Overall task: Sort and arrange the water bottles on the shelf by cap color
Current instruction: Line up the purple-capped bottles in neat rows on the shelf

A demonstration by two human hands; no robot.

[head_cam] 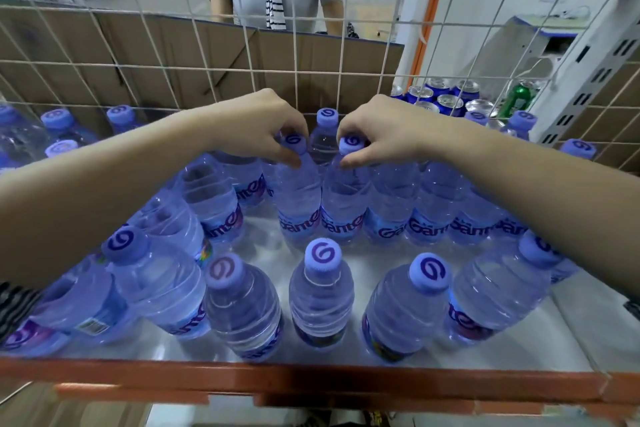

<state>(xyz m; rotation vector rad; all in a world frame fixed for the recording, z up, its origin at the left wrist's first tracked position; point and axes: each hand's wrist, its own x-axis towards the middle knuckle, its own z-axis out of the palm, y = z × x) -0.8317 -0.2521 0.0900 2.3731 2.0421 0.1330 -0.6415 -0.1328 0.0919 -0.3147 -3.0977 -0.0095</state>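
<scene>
Centre frame, the left hand pinches the lilac cap of a clear plastic water bottle. Just beside it to the right, a matching second bottle is pinched at its cap by the right hand. Both bottles stand mid-row on the white shelf. Held by the caps alone, either could slip or swing into its close-packed neighbours and topple them. Five front-row bottles show their caps. At upper right is one green can beside at least four blue cans.

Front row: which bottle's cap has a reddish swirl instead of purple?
The front bottle just left of the centre one: its cap has a pinkish-red swirl, while the centre one's swirl is dark purple.
</scene>
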